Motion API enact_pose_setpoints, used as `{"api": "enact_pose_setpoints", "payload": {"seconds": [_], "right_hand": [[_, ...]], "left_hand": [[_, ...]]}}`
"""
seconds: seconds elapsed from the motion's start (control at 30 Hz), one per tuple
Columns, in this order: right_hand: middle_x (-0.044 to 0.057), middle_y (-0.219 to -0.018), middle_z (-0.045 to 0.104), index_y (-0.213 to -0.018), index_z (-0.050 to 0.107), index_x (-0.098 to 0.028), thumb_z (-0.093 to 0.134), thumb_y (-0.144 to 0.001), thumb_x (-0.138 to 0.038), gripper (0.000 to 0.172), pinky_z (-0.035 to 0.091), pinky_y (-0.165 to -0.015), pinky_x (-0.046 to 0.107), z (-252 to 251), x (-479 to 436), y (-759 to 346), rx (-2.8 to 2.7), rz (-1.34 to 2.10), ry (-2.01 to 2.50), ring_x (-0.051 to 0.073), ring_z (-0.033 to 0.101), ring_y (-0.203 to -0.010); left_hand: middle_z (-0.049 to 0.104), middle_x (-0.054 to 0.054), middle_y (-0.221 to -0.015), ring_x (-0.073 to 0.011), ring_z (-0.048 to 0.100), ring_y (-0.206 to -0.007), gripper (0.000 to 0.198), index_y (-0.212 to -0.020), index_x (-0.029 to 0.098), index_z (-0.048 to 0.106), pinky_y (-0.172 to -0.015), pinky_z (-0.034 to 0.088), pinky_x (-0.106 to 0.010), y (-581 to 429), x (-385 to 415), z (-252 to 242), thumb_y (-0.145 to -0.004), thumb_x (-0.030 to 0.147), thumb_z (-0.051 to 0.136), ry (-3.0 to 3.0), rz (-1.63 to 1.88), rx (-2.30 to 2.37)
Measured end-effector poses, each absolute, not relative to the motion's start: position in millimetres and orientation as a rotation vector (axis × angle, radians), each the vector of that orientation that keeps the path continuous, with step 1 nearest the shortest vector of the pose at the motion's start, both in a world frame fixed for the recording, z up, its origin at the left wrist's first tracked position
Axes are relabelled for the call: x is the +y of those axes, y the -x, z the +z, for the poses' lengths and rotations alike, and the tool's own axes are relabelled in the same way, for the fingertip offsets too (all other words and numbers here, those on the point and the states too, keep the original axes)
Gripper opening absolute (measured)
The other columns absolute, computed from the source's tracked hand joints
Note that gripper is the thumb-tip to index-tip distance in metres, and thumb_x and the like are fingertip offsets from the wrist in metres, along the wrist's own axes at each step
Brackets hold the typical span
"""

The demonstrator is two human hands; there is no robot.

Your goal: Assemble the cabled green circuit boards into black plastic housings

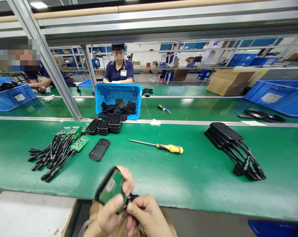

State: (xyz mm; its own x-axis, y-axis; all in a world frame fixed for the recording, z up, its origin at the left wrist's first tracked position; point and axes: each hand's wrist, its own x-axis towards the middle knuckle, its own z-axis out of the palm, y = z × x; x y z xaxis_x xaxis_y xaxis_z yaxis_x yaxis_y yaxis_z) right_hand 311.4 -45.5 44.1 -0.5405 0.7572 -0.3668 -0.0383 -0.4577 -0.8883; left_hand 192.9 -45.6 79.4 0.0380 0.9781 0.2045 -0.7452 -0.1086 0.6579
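Note:
Near the table's front edge, my left hand (pixel 109 210) grips a black plastic housing (pixel 104 180) with a green circuit board (pixel 116 184) lying in it. Thumb and fingers hold it from both sides, tilted. My right hand (pixel 146 212) pinches the black cable (pixel 134 197) where its thin coloured wires meet the board; part of the cable is hidden behind the fingers. Further up the table lies a flat black ribbed cover (pixel 99 149). To its right rests a yellow and black screwdriver (pixel 170 148).
Circuit boards with black cables (pixel 60 148) lie in a heap at left. Stacked black housings (pixel 105 125) stand before a blue basket (pixel 98 98) of black parts. Finished-looking black units with cables (pixel 225 138) are piled right. A metal post (pixel 55 69) crosses left; a co-worker (pixel 118 69) sits opposite.

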Motion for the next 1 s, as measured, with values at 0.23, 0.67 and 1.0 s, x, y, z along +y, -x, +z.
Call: {"api": "enact_pose_setpoints", "payload": {"seconds": [0.23,0.67,1.0], "right_hand": [[0.001,-0.070,0.071,-0.085,0.068,-0.020,0.064,-0.087,-0.029,0.009,0.049,-0.060,0.020,67.5,-38.5,-338.9,-1.742,0.847,0.962,0.014,0.064,-0.061],[0.000,-0.061,0.066,-0.072,0.067,-0.018,0.068,-0.090,-0.036,0.025,0.045,-0.053,0.020,55.1,-34.9,-331.6,-1.721,0.760,0.757,0.011,0.058,-0.054],[-0.002,-0.049,0.057,-0.060,0.054,-0.017,0.084,-0.057,-0.063,0.056,0.029,-0.039,0.017,41.7,-37.0,-315.4,-0.978,2.088,0.935,0.004,0.041,-0.038]], "left_hand": [[0.040,0.002,-0.072,-0.0099,0.038,-0.062,0.021,-0.099,0.014,0.063,-0.062,0.041,-0.025,-197.5,-39.6,94.6,-0.082,0.026,0.067,-0.315,1.635,0.338],[0.039,0.001,-0.072,-0.0099,0.037,-0.063,0.019,-0.099,0.014,0.062,-0.062,0.042,-0.025,-196.2,-50.0,90.0,-0.083,0.025,0.065,-0.266,1.604,0.315],[0.038,0.002,-0.071,-0.0113,0.034,-0.061,0.021,-0.095,0.018,0.057,-0.060,0.036,-0.027,-200.4,-48.7,92.6,-0.080,0.032,0.065,-0.505,1.689,0.303]]}}
